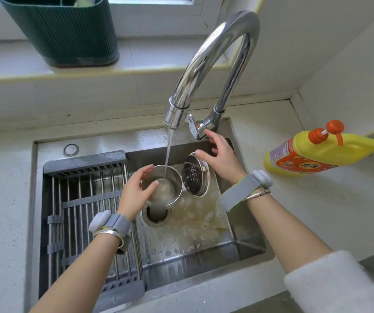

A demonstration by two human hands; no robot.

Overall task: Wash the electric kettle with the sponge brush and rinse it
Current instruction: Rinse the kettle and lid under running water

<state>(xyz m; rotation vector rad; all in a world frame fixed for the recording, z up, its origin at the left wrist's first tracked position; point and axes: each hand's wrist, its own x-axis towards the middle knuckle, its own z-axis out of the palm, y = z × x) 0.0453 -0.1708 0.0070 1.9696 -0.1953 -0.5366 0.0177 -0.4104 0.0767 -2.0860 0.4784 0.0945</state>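
A steel electric kettle [172, 177] stands open in the sink under the chrome tap [213, 59], and a stream of water falls into its foamy inside. Its round lid [196, 177] hangs open to the right. My left hand [136, 190] grips the kettle's left rim and side, the thumb inside the mouth. My right hand [220, 157] hovers with spread fingers just below the tap lever [196, 129], above the lid, holding nothing. No sponge brush is in view.
A grey roll-up drying rack [86, 211] covers the sink's left half. The drain [156, 214] lies below the kettle amid soapy water on the sink floor [192, 233]. A yellow detergent bottle [317, 152] lies on the right counter. A dark green holder [64, 30] stands on the sill.
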